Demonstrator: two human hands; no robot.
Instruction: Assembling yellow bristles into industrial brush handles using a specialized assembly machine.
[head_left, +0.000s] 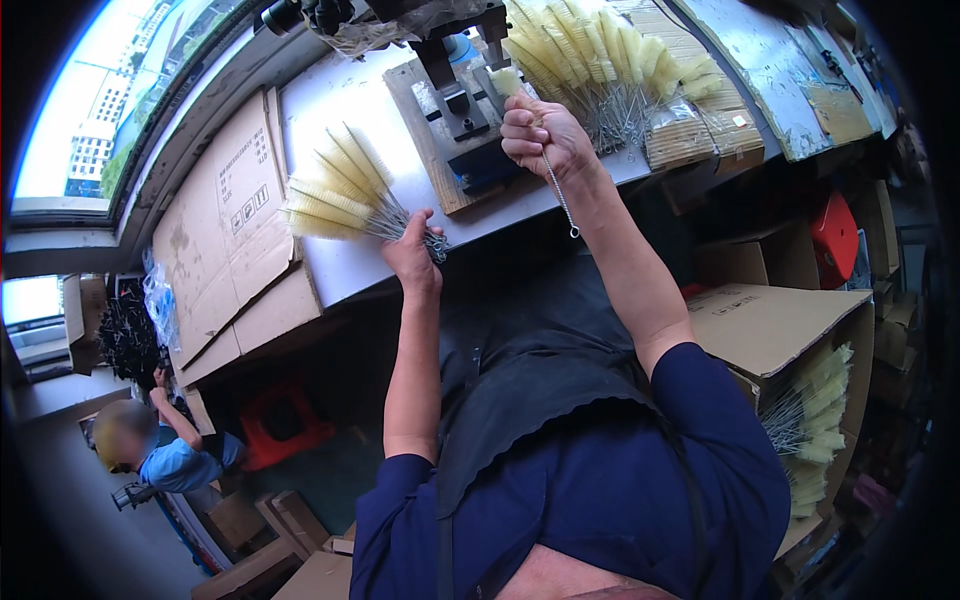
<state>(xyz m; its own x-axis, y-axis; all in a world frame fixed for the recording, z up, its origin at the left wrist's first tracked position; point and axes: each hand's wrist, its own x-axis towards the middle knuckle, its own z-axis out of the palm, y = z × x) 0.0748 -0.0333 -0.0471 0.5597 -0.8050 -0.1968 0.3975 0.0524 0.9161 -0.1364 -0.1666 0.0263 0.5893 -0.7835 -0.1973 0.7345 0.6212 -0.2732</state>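
Note:
My left hand (414, 256) is closed round the wire handles of a bundle of bottle brushes (340, 190), whose pale yellow bristles fan out to the left over the white tabletop (350, 265). In my right hand (545, 135) a single bottle brush (560, 197) is gripped; its twisted wire with a looped end hangs down below my fist. The bristles of that brush show above my fingers, close to a dark metal bench machine (460, 110). Whether the bristles touch the machine I cannot tell.
A large pile of brushes (600, 60) lies to the right of the machine on cardboard. Flattened cardboard (225, 220) leans at the left by the window. An open carton (770, 320) with more brushes stands at my right. A co-worker (180, 450) sits at the lower left near a red stool (280, 425).

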